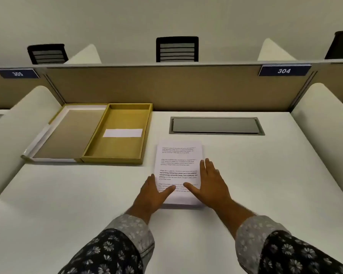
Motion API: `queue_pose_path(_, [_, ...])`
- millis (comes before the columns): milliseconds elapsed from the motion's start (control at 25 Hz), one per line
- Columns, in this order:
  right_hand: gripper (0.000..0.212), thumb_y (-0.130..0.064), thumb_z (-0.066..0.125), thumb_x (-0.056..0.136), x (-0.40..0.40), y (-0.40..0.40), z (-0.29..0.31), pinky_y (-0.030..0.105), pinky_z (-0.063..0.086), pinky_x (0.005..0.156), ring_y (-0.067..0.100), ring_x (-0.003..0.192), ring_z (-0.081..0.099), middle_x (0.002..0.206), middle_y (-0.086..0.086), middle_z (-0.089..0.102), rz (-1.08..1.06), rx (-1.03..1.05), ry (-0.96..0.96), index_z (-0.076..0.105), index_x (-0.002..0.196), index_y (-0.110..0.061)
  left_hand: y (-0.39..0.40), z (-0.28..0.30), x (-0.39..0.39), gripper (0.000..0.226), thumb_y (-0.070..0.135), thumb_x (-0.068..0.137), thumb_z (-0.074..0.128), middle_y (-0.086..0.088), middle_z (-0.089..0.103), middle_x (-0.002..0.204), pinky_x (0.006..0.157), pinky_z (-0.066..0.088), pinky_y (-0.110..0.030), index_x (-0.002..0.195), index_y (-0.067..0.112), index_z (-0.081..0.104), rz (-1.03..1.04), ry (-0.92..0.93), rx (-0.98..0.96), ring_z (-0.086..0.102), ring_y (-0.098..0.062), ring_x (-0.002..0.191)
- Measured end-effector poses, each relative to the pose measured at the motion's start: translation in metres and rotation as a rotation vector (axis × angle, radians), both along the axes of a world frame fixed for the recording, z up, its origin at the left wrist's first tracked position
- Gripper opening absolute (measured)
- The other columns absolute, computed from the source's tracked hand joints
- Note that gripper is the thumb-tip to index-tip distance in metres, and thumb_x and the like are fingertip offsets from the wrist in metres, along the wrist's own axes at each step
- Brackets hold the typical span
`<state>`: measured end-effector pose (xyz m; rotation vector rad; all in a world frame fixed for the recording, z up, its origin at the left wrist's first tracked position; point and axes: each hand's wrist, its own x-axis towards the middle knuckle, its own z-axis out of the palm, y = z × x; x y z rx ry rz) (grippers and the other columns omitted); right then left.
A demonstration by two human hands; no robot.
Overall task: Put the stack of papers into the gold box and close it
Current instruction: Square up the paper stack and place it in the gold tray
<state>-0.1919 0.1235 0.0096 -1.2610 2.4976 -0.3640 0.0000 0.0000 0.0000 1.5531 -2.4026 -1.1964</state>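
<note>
1. The left hand (153,191) lies flat and open against the left edge of the stack of papers (179,165), thumb resting on the top sheet, gripping nothing.
2. The right hand (210,184) mirrors it on the stack's right edge, fingers spread, thumb on the page.
3. The stack lies flat on the white tabletop (265,175).
4. The gold box (117,135) sits open just beyond on the left, its lid (67,133) folded out flat beside it.

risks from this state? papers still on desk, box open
1. Both hands, left and right, lie flat at the edges of the papers; loose sheets could fan out when lifted.
2. A white slip lies in the box; the stack may trap it.
3. The lid lies open; uneven sheets might hinder closing.
</note>
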Motion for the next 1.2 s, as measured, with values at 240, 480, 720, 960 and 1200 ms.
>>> queue_pose_path(240, [0.121, -0.089, 0.044, 0.081, 0.009, -0.023, -0.018, 0.053, 0.025, 0.128, 0.033, 0.164, 0.012, 0.178, 0.009, 0.005, -0.316, 0.077, -0.194, -0.003, 0.168, -0.019, -0.025, -0.024, 0.000, 0.097, 0.086, 0.065, 0.073, 0.005, 0.061, 0.145, 0.110, 0.054, -0.047, 0.144, 0.036, 0.047, 0.093, 0.074, 0.082, 0.059, -0.023, 0.132])
queue_pose_path(480, [0.118, -0.088, 0.047, 0.081, 0.018, -0.042, -0.027, 0.053, 0.039, 0.121, 0.035, 0.155, 0.030, 0.167, 0.015, 0.031, -0.445, 0.084, -0.169, 0.020, 0.164, -0.009, -0.068, -0.013, -0.026, 0.095, 0.067, 0.065, 0.085, -0.012, 0.054, 0.140, 0.111, 0.050, -0.048, 0.140, 0.017, 0.055, 0.104, -0.062, 0.175, 0.057, -0.033, 0.131])
queue_pose_path(720, [0.084, -0.064, 0.073, 0.082, 0.010, -0.066, -0.020, 0.047, 0.047, 0.106, 0.039, 0.133, 0.051, 0.138, 0.017, 0.052, -0.572, 0.054, -0.302, 0.051, 0.139, -0.008, -0.091, -0.020, -0.038, 0.106, 0.052, 0.059, 0.094, -0.012, 0.049, 0.140, 0.109, 0.050, -0.048, 0.141, 0.015, 0.039, 0.038, -0.153, 0.198, 0.053, -0.037, 0.133])
queue_pose_path(960, [0.075, -0.043, 0.088, 0.064, -0.031, -0.073, -0.021, 0.050, 0.064, 0.092, 0.034, 0.099, 0.076, 0.117, 0.012, 0.076, -0.736, -0.045, -0.796, 0.068, 0.127, -0.007, -0.109, -0.028, -0.031, 0.111, 0.059, 0.041, 0.098, -0.008, 0.057, 0.130, 0.099, 0.059, -0.050, 0.128, 0.019, 0.041, -0.022, -0.069, 0.256, 0.063, -0.031, 0.119])
queue_pose_path(1200, [0.094, -0.041, 0.093, 0.053, -0.025, -0.087, -0.023, 0.053, 0.062, 0.094, 0.037, 0.109, 0.070, 0.125, 0.012, 0.063, -0.796, -0.016, -0.723, 0.051, 0.131, -0.011, -0.117, -0.038, -0.025, 0.113, 0.065, 0.032, 0.088, -0.004, 0.059, 0.129, 0.097, 0.061, -0.050, 0.127, 0.024, 0.042, -0.064, -0.034, 0.315, 0.066, -0.030, 0.116])
